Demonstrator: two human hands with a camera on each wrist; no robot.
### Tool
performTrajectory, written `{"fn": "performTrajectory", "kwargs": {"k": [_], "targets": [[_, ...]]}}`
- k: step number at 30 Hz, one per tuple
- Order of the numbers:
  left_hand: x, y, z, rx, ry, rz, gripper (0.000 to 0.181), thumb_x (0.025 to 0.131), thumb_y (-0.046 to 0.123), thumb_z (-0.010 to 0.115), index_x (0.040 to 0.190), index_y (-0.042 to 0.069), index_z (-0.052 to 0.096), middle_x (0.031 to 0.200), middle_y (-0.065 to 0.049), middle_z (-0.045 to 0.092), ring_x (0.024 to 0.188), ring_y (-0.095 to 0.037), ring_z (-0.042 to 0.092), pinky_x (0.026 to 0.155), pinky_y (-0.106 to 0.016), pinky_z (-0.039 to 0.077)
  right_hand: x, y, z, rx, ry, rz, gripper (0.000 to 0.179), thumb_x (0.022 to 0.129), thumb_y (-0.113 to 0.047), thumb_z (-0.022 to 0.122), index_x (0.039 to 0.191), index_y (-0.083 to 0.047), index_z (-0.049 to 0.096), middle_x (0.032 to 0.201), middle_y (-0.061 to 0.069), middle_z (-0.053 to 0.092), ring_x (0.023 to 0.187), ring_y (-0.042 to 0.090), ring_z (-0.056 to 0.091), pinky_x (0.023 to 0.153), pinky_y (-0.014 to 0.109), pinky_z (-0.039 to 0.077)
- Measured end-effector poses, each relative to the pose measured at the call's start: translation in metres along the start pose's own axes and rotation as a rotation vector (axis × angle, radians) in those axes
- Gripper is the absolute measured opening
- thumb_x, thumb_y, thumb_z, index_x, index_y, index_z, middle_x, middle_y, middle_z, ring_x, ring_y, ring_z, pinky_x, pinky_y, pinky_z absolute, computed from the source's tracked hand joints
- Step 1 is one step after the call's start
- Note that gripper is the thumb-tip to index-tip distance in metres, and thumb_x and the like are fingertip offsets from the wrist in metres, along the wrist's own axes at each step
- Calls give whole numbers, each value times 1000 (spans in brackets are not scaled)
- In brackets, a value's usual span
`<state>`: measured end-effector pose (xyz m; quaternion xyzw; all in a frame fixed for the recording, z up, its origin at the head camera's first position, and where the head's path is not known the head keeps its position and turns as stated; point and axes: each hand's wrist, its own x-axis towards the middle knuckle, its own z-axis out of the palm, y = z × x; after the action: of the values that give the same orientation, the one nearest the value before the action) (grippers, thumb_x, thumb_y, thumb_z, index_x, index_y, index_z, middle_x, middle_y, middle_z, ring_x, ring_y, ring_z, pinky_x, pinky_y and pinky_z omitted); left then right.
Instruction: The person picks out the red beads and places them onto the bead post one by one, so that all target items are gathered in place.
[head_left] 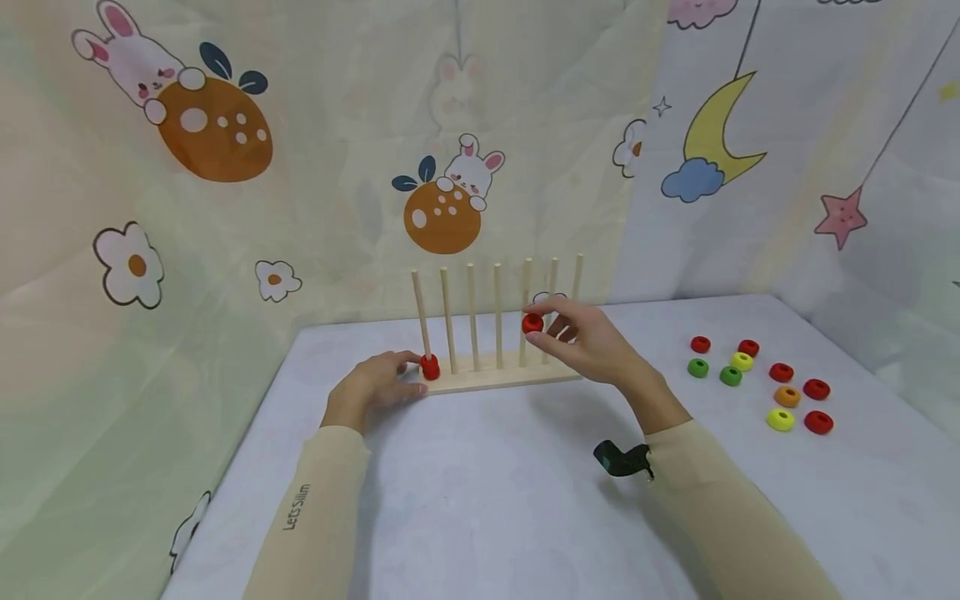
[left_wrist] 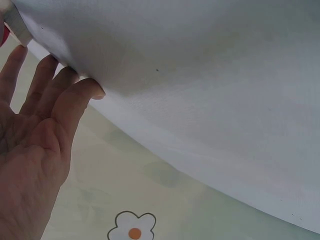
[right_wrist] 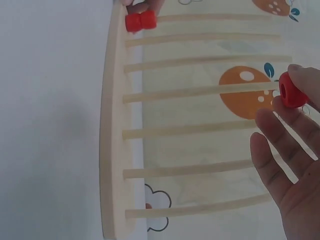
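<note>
A wooden rack (head_left: 498,379) with several upright pegs stands on the table. Two red beads (head_left: 430,367) are stacked at the foot of its leftmost peg. The left hand (head_left: 378,383) holds the rack's left end, thumb in front and forefinger beside the beads; in the left wrist view its other fingers are spread. Another red bead (right_wrist: 293,90) is pinched between thumb and forefinger of the right hand (head_left: 588,337), held up before the pegs right of the middle. In the right wrist view this hand's other fingers (right_wrist: 272,160) extend loosely, and the bead's hole faces the base.
Loose red, green, yellow and orange beads (head_left: 787,396) lie scattered at the table's right side. A printed cloth (head_left: 337,208) hangs close behind the rack. A small black device (head_left: 622,459) is strapped at the right wrist. The white table (head_left: 480,500) extends in front of the rack.
</note>
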<state>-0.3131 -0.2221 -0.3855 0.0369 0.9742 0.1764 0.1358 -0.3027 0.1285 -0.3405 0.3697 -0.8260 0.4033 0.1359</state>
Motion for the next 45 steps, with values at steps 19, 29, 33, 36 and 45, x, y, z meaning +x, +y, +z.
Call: {"fn": "performTrajectory", "kwargs": {"k": [19, 29, 33, 36, 45], "targets": [[4, 0, -5, 8, 7, -13, 65, 93, 42, 75, 151, 32, 50, 149, -14, 55, 137, -38, 48, 108, -67, 40, 36, -21, 18, 118, 29, 12, 34, 94, -16, 76, 127, -13, 68, 117, 1, 69, 82, 19, 66, 73, 41, 59], [3, 2, -4, -3, 9, -14, 65, 92, 42, 76, 151, 30, 51, 147, -15, 56, 137, -38, 49, 110, -66, 40, 46, -25, 33, 122, 89, -8, 37, 92, -13, 78, 129, -14, 69, 118, 2, 72, 79, 18, 65, 71, 39, 60], [4, 1, -2, -26, 4, -70, 68, 91, 44, 77, 152, 32, 49, 150, -13, 54, 139, -38, 47, 109, -69, 39, 55, -29, 39, 147, 69, -42, 36, 92, -12, 78, 127, -13, 69, 118, 3, 69, 79, 20, 65, 70, 37, 60], [4, 0, -1, -39, 1, -96, 69, 90, 45, 77, 152, 34, 49, 151, -12, 54, 140, -37, 46, 107, -70, 40, 60, -30, 44, 153, 66, -67, 36, 92, -10, 78, 127, -12, 69, 118, 5, 67, 79, 20, 65, 68, 36, 60], [4, -2, 2, -18, -3, -40, 65, 92, 44, 75, 150, 32, 51, 147, -13, 56, 138, -37, 49, 108, -68, 40, 70, -33, 59, 151, 69, -89, 35, 93, -9, 76, 128, -11, 69, 119, 5, 68, 78, 17, 66, 69, 40, 61]]}}
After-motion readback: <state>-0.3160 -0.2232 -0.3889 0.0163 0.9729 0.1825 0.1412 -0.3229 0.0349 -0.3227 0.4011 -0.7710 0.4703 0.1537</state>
